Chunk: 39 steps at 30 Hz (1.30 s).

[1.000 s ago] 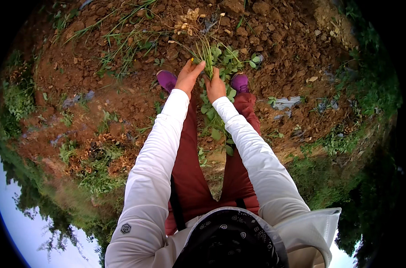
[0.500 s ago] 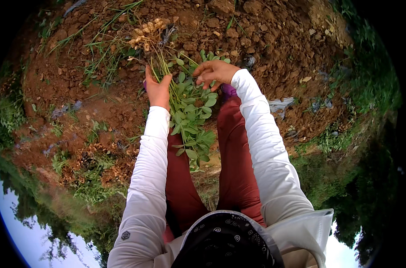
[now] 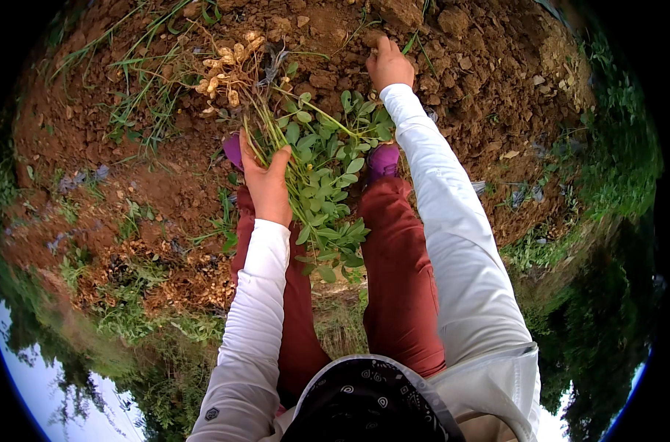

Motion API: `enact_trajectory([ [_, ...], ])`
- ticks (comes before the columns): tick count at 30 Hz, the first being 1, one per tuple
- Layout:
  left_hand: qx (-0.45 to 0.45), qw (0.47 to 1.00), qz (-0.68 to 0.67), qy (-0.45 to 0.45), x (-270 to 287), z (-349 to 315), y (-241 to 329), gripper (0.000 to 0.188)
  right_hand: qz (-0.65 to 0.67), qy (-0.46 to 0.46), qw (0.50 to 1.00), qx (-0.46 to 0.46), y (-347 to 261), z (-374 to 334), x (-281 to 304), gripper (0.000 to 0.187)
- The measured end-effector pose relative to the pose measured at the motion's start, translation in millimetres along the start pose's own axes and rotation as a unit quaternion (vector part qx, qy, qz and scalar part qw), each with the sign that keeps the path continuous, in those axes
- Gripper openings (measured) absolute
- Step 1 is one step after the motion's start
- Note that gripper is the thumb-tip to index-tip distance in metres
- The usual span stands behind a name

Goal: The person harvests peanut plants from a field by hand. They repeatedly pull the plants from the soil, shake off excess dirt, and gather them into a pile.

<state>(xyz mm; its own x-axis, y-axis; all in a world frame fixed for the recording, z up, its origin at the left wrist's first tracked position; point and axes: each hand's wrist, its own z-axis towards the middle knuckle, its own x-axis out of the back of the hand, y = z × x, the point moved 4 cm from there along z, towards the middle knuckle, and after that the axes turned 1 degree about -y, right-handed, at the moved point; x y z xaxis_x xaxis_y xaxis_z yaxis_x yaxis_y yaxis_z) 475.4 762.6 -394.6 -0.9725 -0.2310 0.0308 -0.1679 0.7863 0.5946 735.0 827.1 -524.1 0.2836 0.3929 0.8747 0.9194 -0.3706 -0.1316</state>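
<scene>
1. Nearest, one left hand is closed around the stems of one peanut plant, thumb on one side, fingers wrapped on the other, holding it above the person's legs.
2. Leaves hang from that hand toward the person, between two red trouser legs; two purple shoes show just beyond, either side of the plant.
3. Likely the plant is light and floppy; its stems look thin and bendy, so the bunched stems just below the roots seem the sound place to hold.
4. Beyond the left hand, one cluster of pods hangs at the root end, roughly ten pale shells; they could snap off if shaken.
5. Farthest, one right hand rests on the loose soil, right of the pods; I cannot tell whether it grips anything.
</scene>
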Motion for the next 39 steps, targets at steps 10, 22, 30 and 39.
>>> enact_trajectory([
  [10,-0.006,1.000,-0.011,-0.026,-4.3,8.2,7.9,0.080,-0.053,0.111,0.992,0.007,5.8,80.6,6.7,0.038],
  [22,0.007,0.997,-0.070,-0.023,5.5,12.8,15.9,0.078,-0.247,0.045,0.968,-0.002,-28.9,113.8,-10.3,0.026],
  [30,0.009,0.998,-0.068,0.002,12.4,19.7,18.2,0.080,0.039,0.143,0.989,0.007,-18.8,84.1,6.9,0.024],
  [39,0.019,0.997,-0.074,-0.012,13.1,23.0,20.7,0.083,0.054,0.098,0.994,0.016,-40.9,97.1,-0.2,0.032],
])
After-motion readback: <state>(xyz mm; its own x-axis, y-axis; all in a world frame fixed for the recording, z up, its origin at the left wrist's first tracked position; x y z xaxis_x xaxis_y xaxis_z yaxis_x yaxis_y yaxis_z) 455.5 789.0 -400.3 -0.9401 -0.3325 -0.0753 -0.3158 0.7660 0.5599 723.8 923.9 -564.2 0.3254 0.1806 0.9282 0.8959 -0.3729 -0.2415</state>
